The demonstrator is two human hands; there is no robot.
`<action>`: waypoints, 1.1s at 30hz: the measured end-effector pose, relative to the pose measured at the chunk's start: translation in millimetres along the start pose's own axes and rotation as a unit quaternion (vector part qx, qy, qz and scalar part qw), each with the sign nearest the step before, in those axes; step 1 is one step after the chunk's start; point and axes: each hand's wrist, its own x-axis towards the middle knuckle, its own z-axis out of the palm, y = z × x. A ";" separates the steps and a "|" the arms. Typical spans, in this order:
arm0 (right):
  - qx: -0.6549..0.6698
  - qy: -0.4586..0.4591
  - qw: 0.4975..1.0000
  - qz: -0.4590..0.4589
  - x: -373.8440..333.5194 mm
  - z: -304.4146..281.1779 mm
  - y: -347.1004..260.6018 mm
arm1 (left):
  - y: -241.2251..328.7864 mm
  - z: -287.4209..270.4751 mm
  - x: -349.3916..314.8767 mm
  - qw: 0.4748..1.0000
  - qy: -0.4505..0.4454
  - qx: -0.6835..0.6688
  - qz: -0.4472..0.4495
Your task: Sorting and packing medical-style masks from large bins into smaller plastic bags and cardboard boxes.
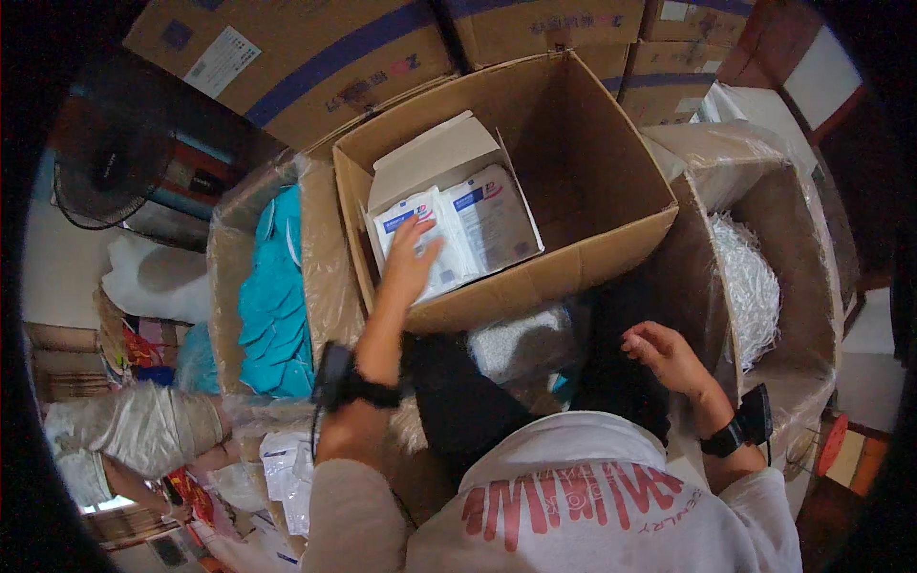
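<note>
1. Your left hand [411, 263] is laid over the left packet [457, 258], fingers spread and thumb off to the side. I can't see any pinch on it, so I'd call it resting, not gripping.
2. Your right hand [664, 358] hangs above your lap, fingers loosely curled, looks empty. Closest stuff is the white shreds [745, 286] to its right.
3. That packet lies flat in the small box [411, 170], beside the right packet [497, 224]. The small box sits in the left part of the carton [602, 253].
4. Imo: press with flat fingers so the wrapper doesn't crease, and keep the 2 packets' edges lined up. Your right hand could steady the small box's rim.
5. Both packets' printed ends point away from you, toward the raised flap [444, 155]. Long axes run far to near, far ends leaning a bit left.
</note>
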 end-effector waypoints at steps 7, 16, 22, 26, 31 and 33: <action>-0.042 -0.017 0.999 0.006 -6.9 7.7 6.7 | 22.5 66.3 23.5 0.953 0.001 0.257 -0.162; -0.041 -0.010 0.999 0.031 -7.3 1.2 3.5 | -11.1 29.0 4.0 0.995 0.075 0.037 -0.049; -0.034 -0.026 0.999 -0.010 1.6 7.0 -5.5 | -23.2 25.4 -1.8 0.993 0.090 0.003 -0.080; -0.043 -0.028 0.998 -0.023 -1.4 7.9 -5.1 | -19.3 16.3 -6.8 0.983 0.130 0.064 -0.111; -0.064 -0.042 0.997 -0.018 -4.2 17.6 -11.6 | -11.9 -24.4 -20.7 0.962 0.235 0.003 -0.137; -0.054 -0.047 0.997 -0.027 -2.8 21.7 -16.5 | -27.7 -40.6 -26.6 0.941 0.256 -0.166 -0.143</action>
